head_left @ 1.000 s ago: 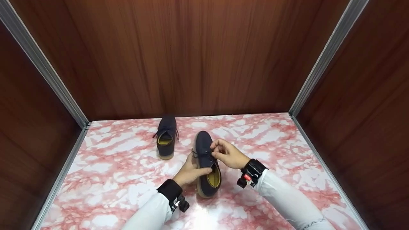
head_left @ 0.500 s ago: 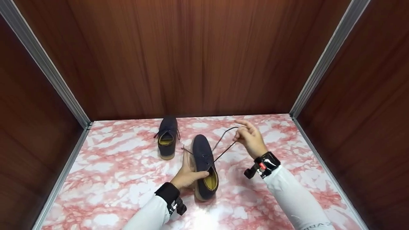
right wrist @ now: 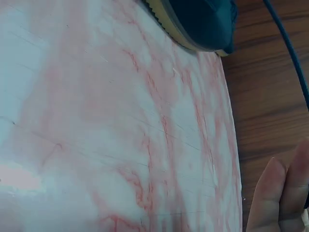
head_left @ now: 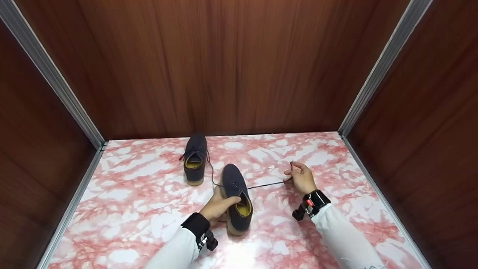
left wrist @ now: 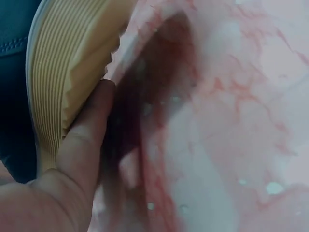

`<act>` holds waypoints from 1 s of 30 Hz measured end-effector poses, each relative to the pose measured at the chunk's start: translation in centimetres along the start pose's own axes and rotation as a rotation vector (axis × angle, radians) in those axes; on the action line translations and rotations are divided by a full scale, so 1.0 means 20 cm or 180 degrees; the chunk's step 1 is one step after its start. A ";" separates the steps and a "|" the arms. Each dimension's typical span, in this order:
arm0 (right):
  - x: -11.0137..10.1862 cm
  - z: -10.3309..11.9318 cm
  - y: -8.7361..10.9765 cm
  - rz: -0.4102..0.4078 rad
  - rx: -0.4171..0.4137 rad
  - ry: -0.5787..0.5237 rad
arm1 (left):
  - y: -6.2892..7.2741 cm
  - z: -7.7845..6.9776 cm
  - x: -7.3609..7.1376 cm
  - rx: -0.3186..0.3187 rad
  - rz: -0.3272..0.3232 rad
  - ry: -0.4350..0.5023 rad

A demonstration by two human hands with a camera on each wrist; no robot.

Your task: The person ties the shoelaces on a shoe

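Observation:
A dark navy lace-up shoe (head_left: 232, 176) with a yellow lining is held by my left hand (head_left: 216, 206), the thumb over the collar edge. In the left wrist view a finger presses under its ribbed tan sole (left wrist: 60, 72), which is tilted off the table. My right hand (head_left: 303, 180), out to the right, pinches a dark shoelace (head_left: 266, 185) that runs taut from the eyelets. This lace (right wrist: 288, 48) also crosses the right wrist view toward the fingers at the edge. The lace's other end trails left of the shoe.
A matching navy shoe (head_left: 195, 175) stands farther back on the left, its laces hanging at both sides. The pink-and-white marbled table (head_left: 142, 209) meets a brown wood-grain panel (head_left: 224, 74) behind and side panels with metal edge strips.
My right hand has moved from the eyelets out to the right, drawing the lace from a loop into a straight line. The held shoe has shifted slightly left and nearer.

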State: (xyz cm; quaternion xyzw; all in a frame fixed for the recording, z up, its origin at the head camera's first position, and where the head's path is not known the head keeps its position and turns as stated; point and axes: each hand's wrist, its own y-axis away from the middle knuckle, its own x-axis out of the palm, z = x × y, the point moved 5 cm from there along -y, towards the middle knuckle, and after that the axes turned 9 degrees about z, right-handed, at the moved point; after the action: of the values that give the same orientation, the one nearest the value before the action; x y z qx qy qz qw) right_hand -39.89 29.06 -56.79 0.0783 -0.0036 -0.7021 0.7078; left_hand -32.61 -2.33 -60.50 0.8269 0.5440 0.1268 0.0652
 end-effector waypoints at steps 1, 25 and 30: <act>0.00 0.02 0.01 0.0026 0.0012 -0.0040 | 0.00 -0.01 0.00 -0.0011 -0.0008 -0.0012; -0.02 -0.02 0.03 0.0139 0.0129 0.0056 | 0.01 -0.02 -0.03 -0.0126 0.0287 -0.0628; -0.01 -0.09 0.05 0.0289 0.0335 0.0231 | 0.01 -0.02 -0.04 -0.0193 0.0282 -0.0548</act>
State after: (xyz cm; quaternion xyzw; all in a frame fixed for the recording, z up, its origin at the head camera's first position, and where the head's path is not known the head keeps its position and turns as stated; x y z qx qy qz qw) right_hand -38.76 29.40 -58.50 0.1405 -0.0184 -0.6648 0.7335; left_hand -32.86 -3.17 -60.25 0.8556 0.4952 0.0745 0.1310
